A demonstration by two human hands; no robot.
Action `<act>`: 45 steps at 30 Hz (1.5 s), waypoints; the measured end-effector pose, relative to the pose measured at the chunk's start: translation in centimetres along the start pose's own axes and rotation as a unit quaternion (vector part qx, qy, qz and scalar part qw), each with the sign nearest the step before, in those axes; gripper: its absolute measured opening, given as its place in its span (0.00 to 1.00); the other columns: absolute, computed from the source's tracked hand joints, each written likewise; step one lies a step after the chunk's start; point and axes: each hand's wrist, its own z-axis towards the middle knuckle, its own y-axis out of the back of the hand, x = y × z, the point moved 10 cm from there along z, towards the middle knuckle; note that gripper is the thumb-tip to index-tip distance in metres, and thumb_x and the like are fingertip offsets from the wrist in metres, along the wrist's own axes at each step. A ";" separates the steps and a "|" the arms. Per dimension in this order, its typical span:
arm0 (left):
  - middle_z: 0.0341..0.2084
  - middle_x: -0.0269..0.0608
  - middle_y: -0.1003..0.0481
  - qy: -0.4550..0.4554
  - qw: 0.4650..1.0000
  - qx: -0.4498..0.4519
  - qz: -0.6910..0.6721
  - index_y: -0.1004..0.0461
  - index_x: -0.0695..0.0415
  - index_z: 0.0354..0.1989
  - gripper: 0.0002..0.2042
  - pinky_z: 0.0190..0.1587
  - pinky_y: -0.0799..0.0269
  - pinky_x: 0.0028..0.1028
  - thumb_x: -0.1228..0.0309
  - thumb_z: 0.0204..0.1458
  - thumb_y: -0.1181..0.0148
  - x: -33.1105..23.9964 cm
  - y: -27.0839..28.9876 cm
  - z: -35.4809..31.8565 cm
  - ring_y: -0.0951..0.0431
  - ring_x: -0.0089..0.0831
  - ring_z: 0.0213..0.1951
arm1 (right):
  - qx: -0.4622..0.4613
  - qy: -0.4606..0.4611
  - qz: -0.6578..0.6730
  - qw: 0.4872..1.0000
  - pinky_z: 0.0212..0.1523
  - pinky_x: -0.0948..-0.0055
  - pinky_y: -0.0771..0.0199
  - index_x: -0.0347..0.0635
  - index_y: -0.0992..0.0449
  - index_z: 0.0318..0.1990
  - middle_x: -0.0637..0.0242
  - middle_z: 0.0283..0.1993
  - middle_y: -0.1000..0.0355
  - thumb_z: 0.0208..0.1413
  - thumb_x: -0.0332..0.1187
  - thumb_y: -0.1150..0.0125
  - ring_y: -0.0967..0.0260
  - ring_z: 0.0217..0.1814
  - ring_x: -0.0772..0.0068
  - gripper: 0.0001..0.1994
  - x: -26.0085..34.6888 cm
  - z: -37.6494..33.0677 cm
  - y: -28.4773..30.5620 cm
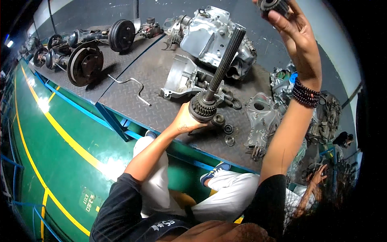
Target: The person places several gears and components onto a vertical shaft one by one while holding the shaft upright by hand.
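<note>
1. While my left hand [186, 121] is clenched around the toothed lower end of the long dark splined steel shaft [223, 60], the shaft's long axis runs up and to the right, away from that grip, tilted over the worktop.
2. My right hand [292, 28] is raised well above and to the right of the shaft's free tip, fingers closed on a small dark ridged gear ring [271, 5], only partly in view at the top edge.
3. So the ring lies beyond the shaft's upper end, apart from it, and the right hand is the nearer one to that tip.
4. Stacked gears [202, 105] at the shaft's base look greasy, finely toothed and dull metal.
5. Below lies the grey checker-plate steel worktop [133, 60], carrying a silvery cast aluminium gearbox housing [213, 34], loose small round bearings and gears [226, 131], and a bent steel rod [131, 84].
</note>
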 end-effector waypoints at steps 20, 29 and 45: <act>0.48 0.43 0.16 0.030 1.000 0.001 0.008 0.25 0.62 0.57 0.35 0.59 0.24 0.34 0.71 0.35 0.19 0.0 -0.2 -0.1 0.18 0.30 0.50 | 0.174 -0.073 0.003 0.982 0.74 0.63 0.36 0.38 0.31 0.71 0.56 0.70 0.29 0.71 0.49 0.43 0.30 0.71 0.63 0.30 -4.3 -3.6 -3.6; 0.36 0.36 0.18 0.037 0.999 -0.028 -0.005 0.21 0.61 0.44 0.22 0.50 0.22 0.32 0.74 0.37 0.22 0.0 0.2 -0.2 0.20 0.25 0.39 | 0.182 -0.148 -0.046 0.971 0.75 0.60 0.41 0.47 0.50 0.81 0.49 0.70 0.32 0.54 0.39 0.20 0.35 0.73 0.58 0.52 -8.0 -7.2 -5.7; 0.42 0.35 0.19 0.068 0.997 -0.034 -0.019 0.25 0.61 0.53 0.30 0.54 0.24 0.32 0.74 0.37 0.22 -0.1 1.2 -0.6 0.21 0.25 0.44 | -0.013 -0.217 0.278 0.936 0.69 0.66 0.31 0.37 0.33 0.66 0.60 0.68 0.30 0.57 0.30 0.24 0.31 0.68 0.71 0.31 -14.5 -15.7 -14.3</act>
